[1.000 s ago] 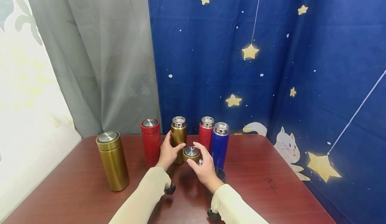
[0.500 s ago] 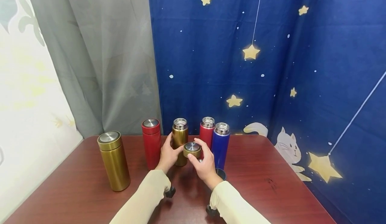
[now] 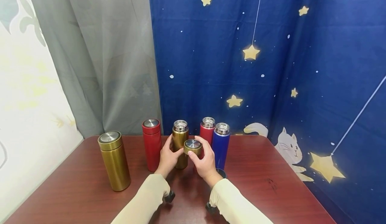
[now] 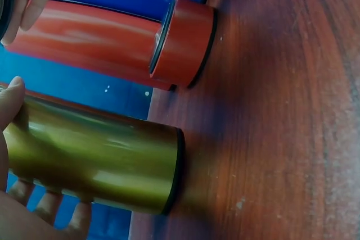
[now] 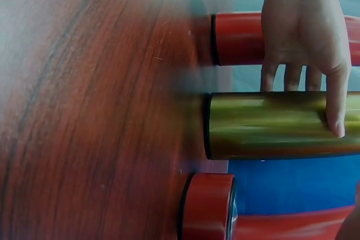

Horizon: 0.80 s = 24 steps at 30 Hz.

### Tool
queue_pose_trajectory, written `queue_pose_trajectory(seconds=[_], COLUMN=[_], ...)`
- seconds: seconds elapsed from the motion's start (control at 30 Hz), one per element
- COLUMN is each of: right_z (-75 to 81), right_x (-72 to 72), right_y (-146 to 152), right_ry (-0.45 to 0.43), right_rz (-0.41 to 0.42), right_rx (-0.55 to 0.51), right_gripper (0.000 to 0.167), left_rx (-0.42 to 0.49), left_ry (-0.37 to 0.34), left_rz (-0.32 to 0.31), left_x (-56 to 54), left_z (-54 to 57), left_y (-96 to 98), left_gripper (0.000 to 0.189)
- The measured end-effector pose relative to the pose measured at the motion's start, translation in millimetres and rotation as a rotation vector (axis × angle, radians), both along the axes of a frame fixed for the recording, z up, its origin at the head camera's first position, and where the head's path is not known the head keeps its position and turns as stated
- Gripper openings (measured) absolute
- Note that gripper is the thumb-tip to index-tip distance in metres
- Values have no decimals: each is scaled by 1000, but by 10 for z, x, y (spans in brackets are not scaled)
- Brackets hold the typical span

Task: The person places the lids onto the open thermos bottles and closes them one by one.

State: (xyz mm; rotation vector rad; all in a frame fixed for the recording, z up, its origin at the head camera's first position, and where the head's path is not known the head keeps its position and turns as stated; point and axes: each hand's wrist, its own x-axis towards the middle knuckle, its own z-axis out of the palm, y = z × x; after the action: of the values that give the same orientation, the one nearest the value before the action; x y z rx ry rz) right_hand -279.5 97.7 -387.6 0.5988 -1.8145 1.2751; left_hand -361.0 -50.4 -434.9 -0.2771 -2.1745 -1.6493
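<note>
My left hand grips the body of a gold thermos bottle, with the thumb on the near side and the fingers behind. The bottle stands upright with its steel mouth uncovered. My right hand holds a gold lid with a steel top between thumb and fingers, in front of the bottle and below its mouth. In the right wrist view, the left hand reaches over the gold bottle. Whether the bottle's base touches the table is hard to tell.
A closed gold thermos and a closed red one stand to the left. On the right are an uncovered red bottle and a blue one. A red lid and a dark blue lid lie on the table.
The gold lid has risen a little in my right hand. The gold bottle in my left hand has shifted slightly towards me. The other bottles have stayed put.
</note>
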Motion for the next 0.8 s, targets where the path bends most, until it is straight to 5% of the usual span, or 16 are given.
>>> queue_pose_trajectory(seconds=[0.8], right_z=[119], right_x=[-55], right_y=[-12], right_ry=[154], right_rz=[-40], right_rx=[-28], right_gripper=[48], left_rx=[64], left_ry=[61], left_rz=[-41], left_x=[148], left_z=[-63], left_y=[-52], left_gripper=[85])
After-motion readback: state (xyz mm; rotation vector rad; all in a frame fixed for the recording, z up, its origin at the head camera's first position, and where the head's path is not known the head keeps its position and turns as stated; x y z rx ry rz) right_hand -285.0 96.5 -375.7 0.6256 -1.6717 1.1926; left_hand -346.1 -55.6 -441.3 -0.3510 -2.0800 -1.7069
